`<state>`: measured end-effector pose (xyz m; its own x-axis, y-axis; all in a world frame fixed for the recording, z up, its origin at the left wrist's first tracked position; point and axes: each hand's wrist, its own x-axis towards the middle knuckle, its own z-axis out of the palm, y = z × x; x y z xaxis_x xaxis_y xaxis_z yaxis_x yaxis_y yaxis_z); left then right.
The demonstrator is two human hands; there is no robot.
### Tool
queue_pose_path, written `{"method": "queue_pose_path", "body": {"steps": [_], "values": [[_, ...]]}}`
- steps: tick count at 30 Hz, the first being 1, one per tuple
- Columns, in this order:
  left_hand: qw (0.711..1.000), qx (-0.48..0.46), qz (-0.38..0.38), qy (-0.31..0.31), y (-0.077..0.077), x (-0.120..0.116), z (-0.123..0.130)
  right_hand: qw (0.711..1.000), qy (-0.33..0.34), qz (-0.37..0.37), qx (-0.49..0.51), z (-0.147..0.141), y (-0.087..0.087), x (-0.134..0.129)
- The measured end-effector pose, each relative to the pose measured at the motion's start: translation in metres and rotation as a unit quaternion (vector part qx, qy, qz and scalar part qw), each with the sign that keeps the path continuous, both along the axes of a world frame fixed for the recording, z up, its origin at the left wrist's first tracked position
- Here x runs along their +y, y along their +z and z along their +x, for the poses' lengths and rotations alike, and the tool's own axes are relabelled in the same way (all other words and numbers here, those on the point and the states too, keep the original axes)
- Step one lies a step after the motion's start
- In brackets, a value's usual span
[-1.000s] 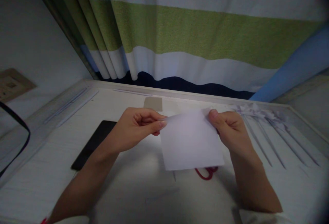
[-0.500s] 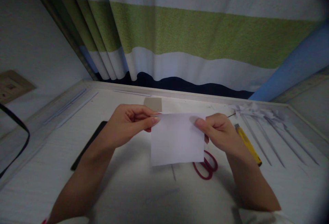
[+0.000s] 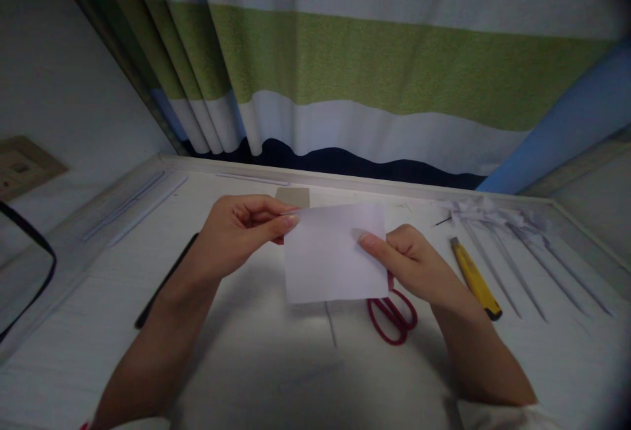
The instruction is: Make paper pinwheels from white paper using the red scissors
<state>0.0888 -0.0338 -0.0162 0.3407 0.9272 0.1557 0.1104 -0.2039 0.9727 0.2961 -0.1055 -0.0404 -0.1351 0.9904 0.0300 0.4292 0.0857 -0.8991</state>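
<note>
A small, nearly square sheet of white paper [image 3: 330, 262] is held up above the table between both hands. My left hand [image 3: 246, 229] pinches its upper left corner between thumb and fingers. On the right side, my right hand [image 3: 407, 256] grips the sheet with the thumb lying on its front face; the fingers behind are mostly hidden. Below the sheet's lower right corner lie scissors with red handles [image 3: 393, 318], their blades covered by the paper. A thin rod [image 3: 331, 328] pokes out beneath the lower edge.
A yellow utility knife [image 3: 474, 279] lies right of my right hand. Beyond it are several paper sticks with crumpled white tops [image 3: 497, 216]. A grey square card [image 3: 298, 197] lies behind the paper. A dark flat object [image 3: 165, 288] sits beside my left forearm. Paper strips [image 3: 148, 210] lie far left.
The paper has shifted slightly up and left and tilted. My right hand has slid lower along its right side, the thumb further in. My left hand has moved slightly left and up.
</note>
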Motion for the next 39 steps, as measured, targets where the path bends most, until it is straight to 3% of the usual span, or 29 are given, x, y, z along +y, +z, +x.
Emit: {"method": "queue_pose_path", "body": {"steps": [8, 21, 33, 39], "values": [[0.996, -0.044, 0.047, 0.067, -0.004, 0.007, -0.002, 0.997, 0.008, -0.045, -0.055, -0.002, 0.006, -0.004], [0.990, -0.060, 0.089, 0.092, -0.008, 0.011, -0.002, 0.997, -0.006, -0.054, -0.053, -0.004, 0.009, -0.008], [0.987, -0.120, 0.066, 0.083, -0.005, 0.015, -0.007, 0.997, 0.003, 0.014, -0.070, 0.003, 0.013, -0.008], [0.989, -0.106, 0.057, 0.091, -0.008, 0.015, -0.003, 0.984, -0.064, 0.151, -0.073, 0.000, 0.013, -0.001]]}}
